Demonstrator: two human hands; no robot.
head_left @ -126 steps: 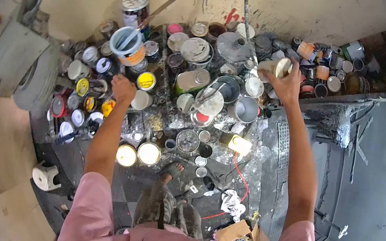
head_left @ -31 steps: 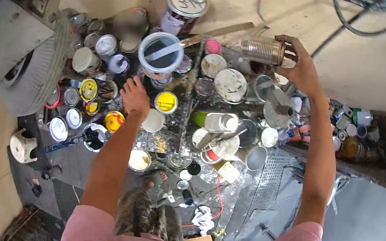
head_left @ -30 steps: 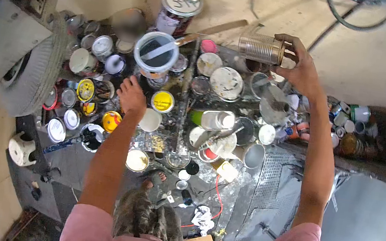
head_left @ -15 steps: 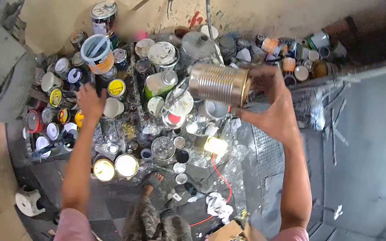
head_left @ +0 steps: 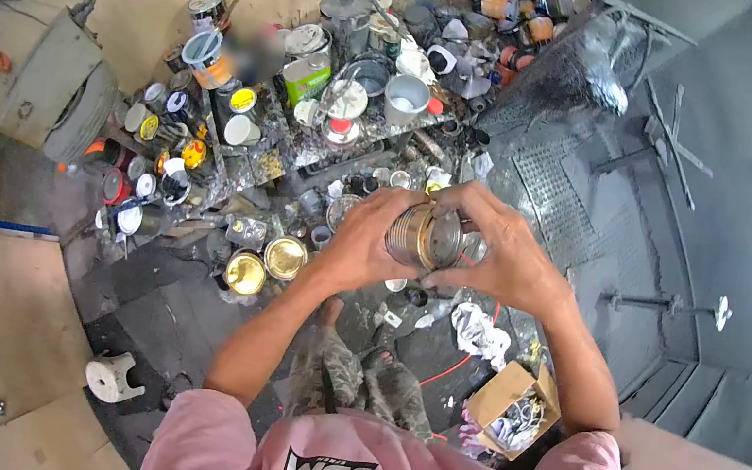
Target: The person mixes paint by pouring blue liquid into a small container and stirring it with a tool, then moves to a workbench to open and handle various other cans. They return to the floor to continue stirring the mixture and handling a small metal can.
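Observation:
A ribbed metal tin can [head_left: 409, 234] is held on its side in front of my chest, between both hands. My left hand [head_left: 363, 241] wraps round its body from the left, fingers over the top. Around the rim at the right end curve the thumb and fingers of my right hand [head_left: 510, 248]. A round grey metal disc [head_left: 444, 238] shows at that end, between the fingers. Below and behind the hands lie small cups and lids, partly hidden by them.
Paint tins crowd the left, among them an orange-labelled tub [head_left: 210, 61] and a white bucket [head_left: 406, 100]. Two gold-topped tins [head_left: 285, 258] stand on the floor. Lower right are a white rag [head_left: 479, 335], a red cable [head_left: 445, 370] and an open cardboard box [head_left: 504, 393].
The can has come down and nearer my body. My left hand has left the tins at the left and taken hold of the can beside my right hand. The view has shifted too.

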